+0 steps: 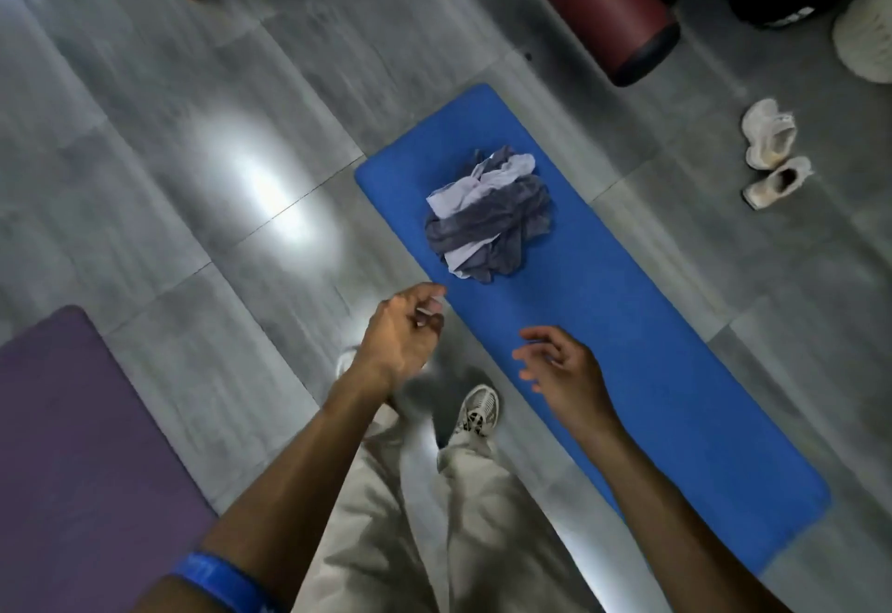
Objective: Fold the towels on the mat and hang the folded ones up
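Observation:
A crumpled pile of grey and pale lilac towels (487, 214) lies on the far half of a blue mat (627, 347) that runs diagonally across the grey floor. My left hand (403, 340) hovers just off the mat's left edge, below the pile, with its fingers loosely curled and nothing in them. Over the mat, my right hand (560, 364) hangs with fingers spread and relaxed, also holding nothing. Neither hand touches the towels.
A purple mat (82, 458) lies at the lower left. A dark red punching bag (603, 4) lies at the top, with black gear and a white pouf (864, 38) beside it. White shoes (772, 154) sit right of the blue mat. My own legs and shoe (478, 412) stand below.

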